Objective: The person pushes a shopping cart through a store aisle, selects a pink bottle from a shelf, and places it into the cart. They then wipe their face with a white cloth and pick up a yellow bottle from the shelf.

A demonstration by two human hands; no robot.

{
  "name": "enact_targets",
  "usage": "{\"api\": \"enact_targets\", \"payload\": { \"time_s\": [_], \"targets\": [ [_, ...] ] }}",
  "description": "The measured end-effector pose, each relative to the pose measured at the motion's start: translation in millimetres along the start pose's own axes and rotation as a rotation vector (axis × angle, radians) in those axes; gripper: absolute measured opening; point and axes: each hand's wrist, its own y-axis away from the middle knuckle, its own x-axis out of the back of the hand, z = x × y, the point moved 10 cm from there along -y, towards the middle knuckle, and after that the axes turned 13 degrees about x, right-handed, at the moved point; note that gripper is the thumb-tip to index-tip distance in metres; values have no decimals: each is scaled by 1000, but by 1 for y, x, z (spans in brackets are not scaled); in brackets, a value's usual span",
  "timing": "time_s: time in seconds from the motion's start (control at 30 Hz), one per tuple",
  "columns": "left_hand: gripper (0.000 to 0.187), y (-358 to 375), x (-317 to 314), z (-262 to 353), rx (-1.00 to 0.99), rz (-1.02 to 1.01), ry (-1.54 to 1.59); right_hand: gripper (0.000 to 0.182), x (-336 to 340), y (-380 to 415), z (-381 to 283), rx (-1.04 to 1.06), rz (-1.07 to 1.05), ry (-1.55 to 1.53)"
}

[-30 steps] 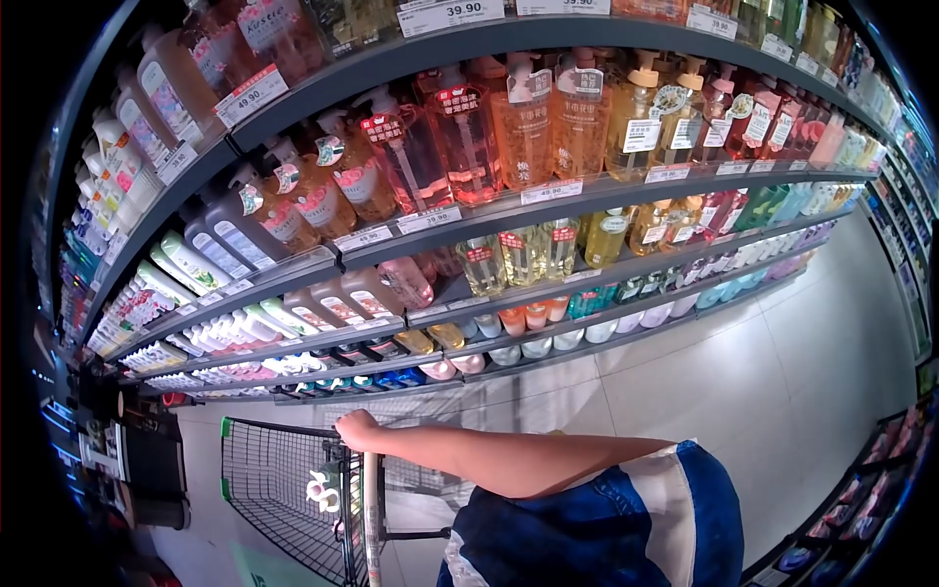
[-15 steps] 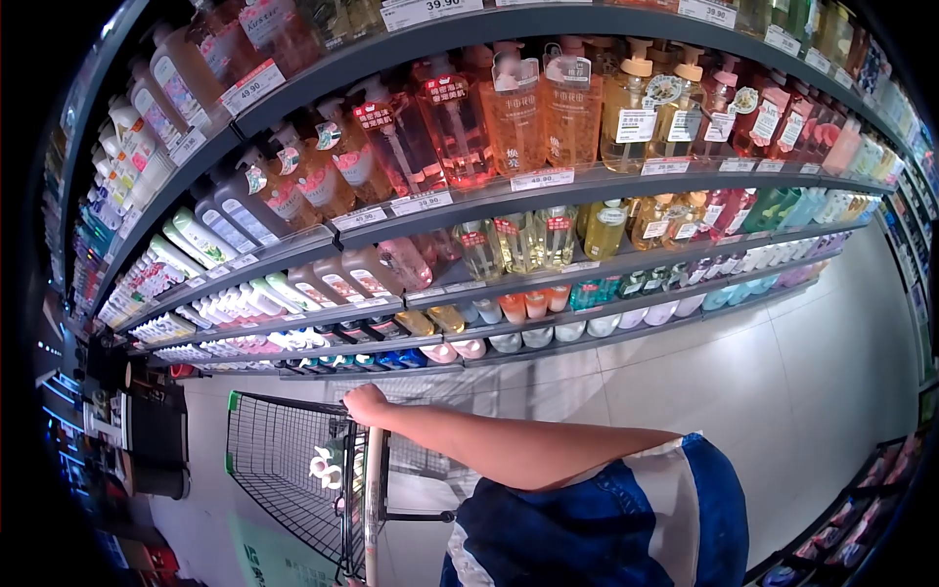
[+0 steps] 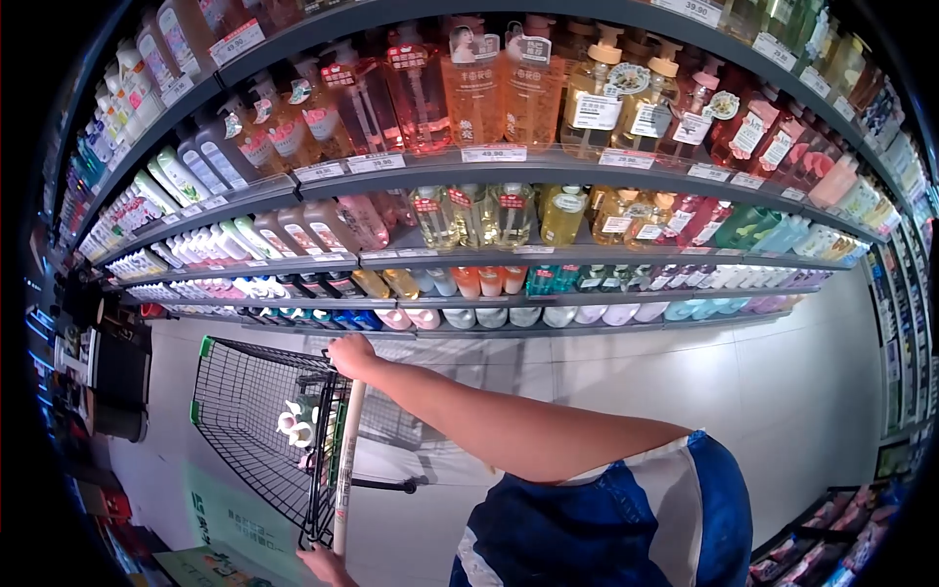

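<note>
One bare right hand point(image 3: 352, 356) is closed around the right end of a pale handle point(image 3: 345, 460), a straight, smooth-looking bar with small printed marks on it. The left hand point(image 3: 325, 565) is at the opposite end, partly cut by the lower edge of the view; whether its fingers are closed on the bar, I cannot tell. From the right hand, the forearm point(image 3: 509, 421) goes diagonally to a sleeve point(image 3: 597, 533) of dark blue cloth with white parts, and it covers some of the grey tiled floor point(image 3: 646, 382). Long shelves point(image 3: 548, 173) with dark edges stand at the person's right and close this side of the aisle. They carry rows of plastic-looking bottles point(image 3: 476, 103), many of them transparent, pink, orange or yellow, with white price labels point(image 3: 494, 155) along the edge. Toward the left, a black counter point(image 3: 119, 382) stands near the cart's front, and a green patch point(image 3: 245, 528) with writing shows beside the cart. The shopping cart point(image 3: 259, 430) itself stands on the floor in front of the person: thin black wire crossed into a mesh, with green corner pieces point(image 3: 205, 345). Inside, near the handle, are white curved things point(image 3: 295, 424), partly hidden by black bars, which I cannot name surely.
</note>
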Motion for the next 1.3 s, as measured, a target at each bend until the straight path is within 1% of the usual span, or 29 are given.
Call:
{"api": "enact_targets", "payload": {
  "time_s": [0.03,0.13,0.23,0.33,0.37,0.47,0.53,0.6,0.63,0.67,0.73,0.77,0.87,0.9,1.0,1.1,1.13,1.17,1.27,1.3],
  "targets": [
    [46,0,-10,-7,-14,-18,-14,11,1,8,4,-9,8,8],
    [47,36,0,-10,-20,-32,-42,15,12,40,16,-35,-6,-4],
    [48,69,7,-12,-76,-53,79,15,37,71,21,-42,-20,-17],
    [52,101,-1,-20,-37,-105,171,16,72,100,27,-45,12,-20],
    [54,116,4,-20,1,-79,122,16,73,107,32,-28,2,-43],
    [57,152,6,-20,-14,-49,149,16,78,124,52,-20,6,-55],
    [56,174,-1,-19,40,-80,140,16,78,134,68,-25,-9,-46],
    [56,203,0,-19,87,-108,123,17,87,145,79,35,12,-75],
    [57,209,-4,-19,36,-71,102,17,95,151,85,16,-47,-83],
    [59,213,-10,-22,42,-71,104,16,110,160,90,5,-30,-93],
    [61,236,-10,-18,55,-73,111,16,95,165,108,-4,-78,-88],
    [63,249,-11,-17,69,-78,110,14,99,171,113,-7,-83,-73],
    [62,286,-14,-18,66,-114,104,11,121,193,128,10,-54,-100],
    [59,290,-20,-17,26,-97,22,13,126,198,134,4,-46,-116],
    [55,308,-31,-20,42,-112,67,14,146,213,148,13,-28,-103],
    [55,327,-42,-19,48,-133,53,14,156,226,162,17,-35,-115],
    [54,338,-36,-17,52,-139,45,14,161,231,165,26,-34,-116],
    [56,348,-33,-16,97,-167,67,12,168,235,168,19,-13,-111],
    [58,388,-11,3,122,-189,96,9,179,247,177,13,-32,-105],
    [60,391,-12,2,115,-187,91,8,184,252,179,13,-17,-115]
  ]
}}
